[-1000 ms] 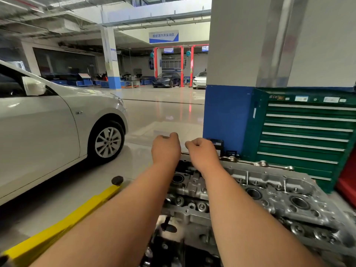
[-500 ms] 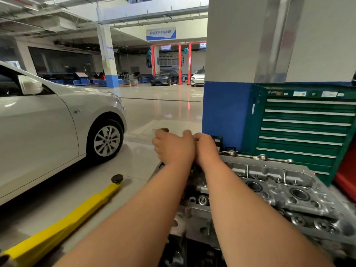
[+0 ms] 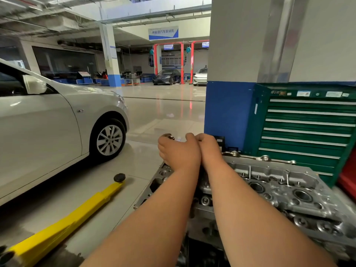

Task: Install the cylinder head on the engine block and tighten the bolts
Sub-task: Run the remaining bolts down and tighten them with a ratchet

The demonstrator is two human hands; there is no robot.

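Note:
The bare aluminium cylinder head [image 3: 279, 189] lies on the engine block [image 3: 204, 234] at lower right, its bores and bolt holes facing up. Both my hands are pressed side by side above its far left end. My left hand [image 3: 179, 151] grips a tool handle whose round metal end [image 3: 168, 136] sticks out past my knuckles. My right hand [image 3: 209, 149] is curled against the left one, fingers wrapped over the far side of the same handle. The tool's lower part and the bolt under it are hidden by my hands and forearms.
A white car [image 3: 48, 132] stands to the left. A yellow lift arm [image 3: 67, 218] with a black pad lies on the floor between the car and the engine. A green drawer cabinet [image 3: 308, 128] and a blue-and-white pillar [image 3: 227, 112] stand behind the engine.
My fists were a little apart a second ago. They have come together and now touch, shifted slightly right over the head's left end.

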